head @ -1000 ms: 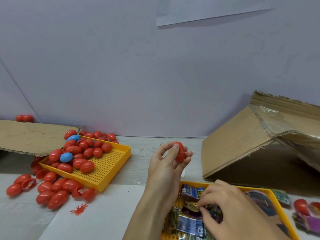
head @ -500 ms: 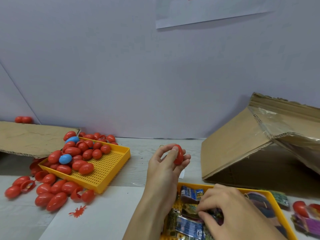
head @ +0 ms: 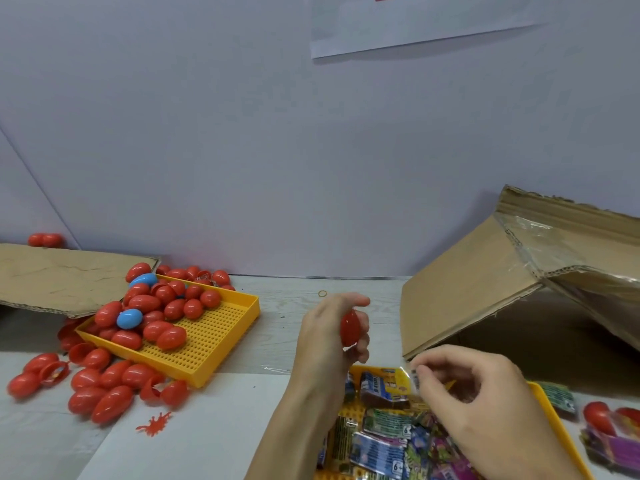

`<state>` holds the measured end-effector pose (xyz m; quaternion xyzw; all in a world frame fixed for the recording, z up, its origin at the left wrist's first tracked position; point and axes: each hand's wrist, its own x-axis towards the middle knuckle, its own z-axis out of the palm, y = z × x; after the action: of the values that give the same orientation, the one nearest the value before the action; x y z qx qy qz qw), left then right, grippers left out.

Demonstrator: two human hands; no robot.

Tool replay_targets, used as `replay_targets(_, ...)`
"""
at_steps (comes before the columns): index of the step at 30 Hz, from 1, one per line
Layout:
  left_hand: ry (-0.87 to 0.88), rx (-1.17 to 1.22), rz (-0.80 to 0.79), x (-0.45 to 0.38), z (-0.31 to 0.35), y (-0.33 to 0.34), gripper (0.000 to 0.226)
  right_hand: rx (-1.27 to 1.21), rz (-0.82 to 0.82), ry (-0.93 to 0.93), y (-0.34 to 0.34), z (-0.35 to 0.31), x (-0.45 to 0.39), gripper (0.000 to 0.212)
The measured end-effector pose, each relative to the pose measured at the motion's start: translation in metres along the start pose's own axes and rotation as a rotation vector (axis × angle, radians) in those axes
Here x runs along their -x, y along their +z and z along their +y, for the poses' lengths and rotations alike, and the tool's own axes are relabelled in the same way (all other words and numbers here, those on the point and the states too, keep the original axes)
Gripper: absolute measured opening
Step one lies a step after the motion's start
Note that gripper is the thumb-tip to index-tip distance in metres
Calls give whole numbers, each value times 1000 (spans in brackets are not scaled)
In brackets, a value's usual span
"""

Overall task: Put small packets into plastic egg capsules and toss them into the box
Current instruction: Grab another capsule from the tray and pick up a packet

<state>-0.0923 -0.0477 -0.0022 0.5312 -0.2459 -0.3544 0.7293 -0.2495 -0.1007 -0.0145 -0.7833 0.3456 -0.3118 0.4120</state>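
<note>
The red egg capsule [head: 349,328] is smooth, glossy plastic, oval and closed, held upright over the middle of the bench [head: 294,341]. The left hand [head: 329,336] grips it, fingers [head: 362,329] curled round its far side and thumb across the top. The right hand [head: 481,403] hovers over the near yellow tray [head: 554,420] at the bench's front edge, its fingers pinched together on a small packet [head: 415,377] of crinkly clear film with a printed barcode; the packet is blurred.

That tray is heaped with flat, shiny printed packets [head: 381,445] in blue, green and purple. A second yellow tray [head: 207,348], of perforated hard plastic with a low rim, sits toward the bench's left side, piled with glossy red capsules [head: 156,313] and two blue ones [head: 130,318]. More red capsules [head: 100,393], some lying open in halves, are scattered on the bench in front of its near-left corner. The cardboard box [head: 467,289], corrugated brown with clear tape on a flap, lies tipped on its side at the right rear of the bench.
</note>
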Motion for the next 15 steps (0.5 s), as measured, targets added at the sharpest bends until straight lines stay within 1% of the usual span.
replay_targets(2, 71, -250, -104, 1, -1, -1, 17, -145, 43, 31, -2, 1, -2, 20)
replay_targets(3, 91, -338, -156, 2, -2, -1, 17, -232, 63, 44, -4, 1, -4, 23)
replay_targets(6, 66, -498, -306, 4, -4, 1, 28, -419, 107, 49, -7, 3, -6, 29)
replay_targets(8, 38, -544, -395, 7, -5, 2, 30, -505, 115, 44, -7, 3, -7, 32)
replay_targets(11, 33, -525, -412, 8, -4, 2, 22, -549, 152, 39, -7, 6, -9, 33)
replay_targets(15, 73, -478, -340, 8, -3, 3, 24, -512, 199, 65, -4, 7, -10, 23)
